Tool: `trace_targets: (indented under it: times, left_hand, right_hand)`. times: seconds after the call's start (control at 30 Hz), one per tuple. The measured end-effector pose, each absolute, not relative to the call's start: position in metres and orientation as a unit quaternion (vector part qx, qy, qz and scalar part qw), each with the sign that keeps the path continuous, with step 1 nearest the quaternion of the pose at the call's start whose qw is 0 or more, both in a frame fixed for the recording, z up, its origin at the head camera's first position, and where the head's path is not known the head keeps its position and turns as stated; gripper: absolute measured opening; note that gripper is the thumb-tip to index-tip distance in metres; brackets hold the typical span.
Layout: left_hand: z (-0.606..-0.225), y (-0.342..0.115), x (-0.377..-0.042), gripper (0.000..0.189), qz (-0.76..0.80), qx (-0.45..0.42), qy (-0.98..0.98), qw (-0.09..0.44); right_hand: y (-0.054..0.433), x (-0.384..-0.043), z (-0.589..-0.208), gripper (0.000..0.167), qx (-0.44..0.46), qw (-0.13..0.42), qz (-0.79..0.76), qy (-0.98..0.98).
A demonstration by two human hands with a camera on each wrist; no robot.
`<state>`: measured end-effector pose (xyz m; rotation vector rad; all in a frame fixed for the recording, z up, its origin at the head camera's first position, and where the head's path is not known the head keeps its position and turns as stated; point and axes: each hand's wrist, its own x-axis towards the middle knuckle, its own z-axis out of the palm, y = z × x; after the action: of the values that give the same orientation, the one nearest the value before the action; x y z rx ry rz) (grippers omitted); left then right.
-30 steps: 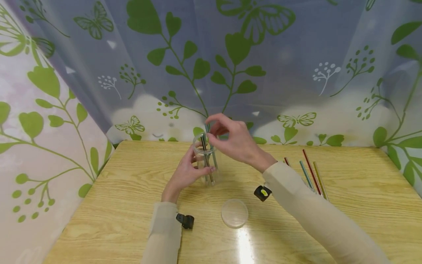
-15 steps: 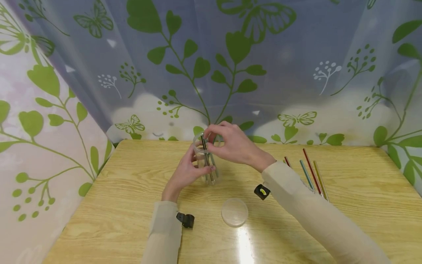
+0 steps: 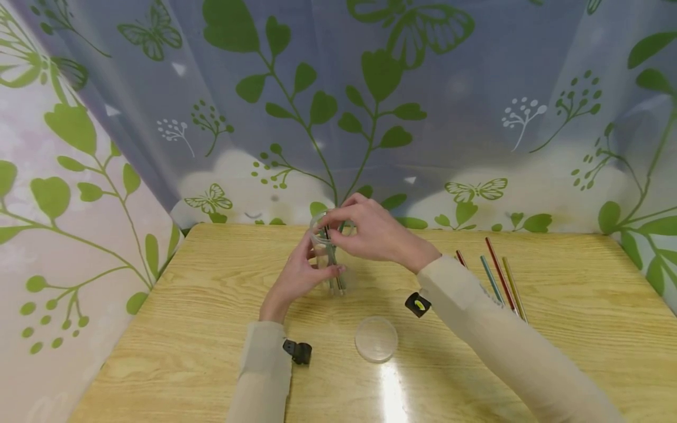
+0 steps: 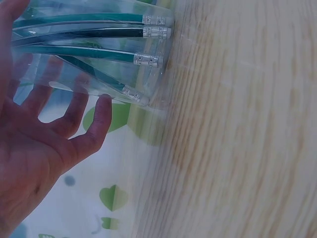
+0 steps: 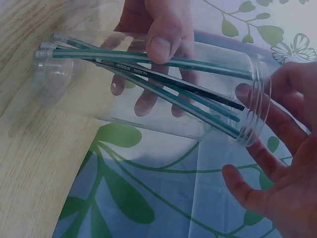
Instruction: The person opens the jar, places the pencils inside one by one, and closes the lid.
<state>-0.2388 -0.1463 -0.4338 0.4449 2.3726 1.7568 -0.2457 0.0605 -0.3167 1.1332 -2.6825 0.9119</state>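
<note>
In the head view, my left hand (image 3: 296, 275) grips a clear plastic jar (image 5: 163, 116), its thumb on the near side and its fingers behind. Inside the jar lean several green pencils (image 5: 218, 68) and a black pencil (image 5: 198, 90). Their metal-banded ends (image 4: 148, 60) point to the jar's bottom. My right hand (image 3: 381, 235) is at the jar's mouth, fingers bent loosely. One fingertip reaches inside the rim (image 5: 260, 99), close to the free end of the black pencil, and no pencil is pinched.
A round clear lid (image 3: 376, 341) lies on the wooden table (image 3: 185, 329) in front of the jar. To the right, partly behind the right sleeve, lie a red pencil (image 3: 500, 274), a blue pencil (image 3: 492, 280) and a yellow pencil (image 3: 515, 288). Patterned cloth (image 3: 222, 117) hangs behind.
My right hand has lowered a green pencil into the jar and let go of it. Its fingers have then shifted left across the mouth. The left hand and jar stay put.
</note>
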Motion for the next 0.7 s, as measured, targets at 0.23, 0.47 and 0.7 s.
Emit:
trace_targets:
  times: [0.23,0.47,0.7]
  left_hand:
    - [-0.434,-0.146,-0.240,0.083,0.585,0.159,0.792,0.067]
    - [-0.434,-0.145,-0.240,0.085,0.586,0.147,0.795,0.063]
    - [-0.434,-0.144,-0.240,0.086,0.581,0.136,0.800,0.061]
  right_hand:
    - [0.064,-0.244,-0.317,0.032,0.367,0.070,0.330,-0.867]
    - [0.085,-0.239,-0.318,0.033,0.350,0.105,0.368,-0.855]
    - [0.112,-0.234,-0.328,0.032,0.333,0.133,0.375,-0.855]
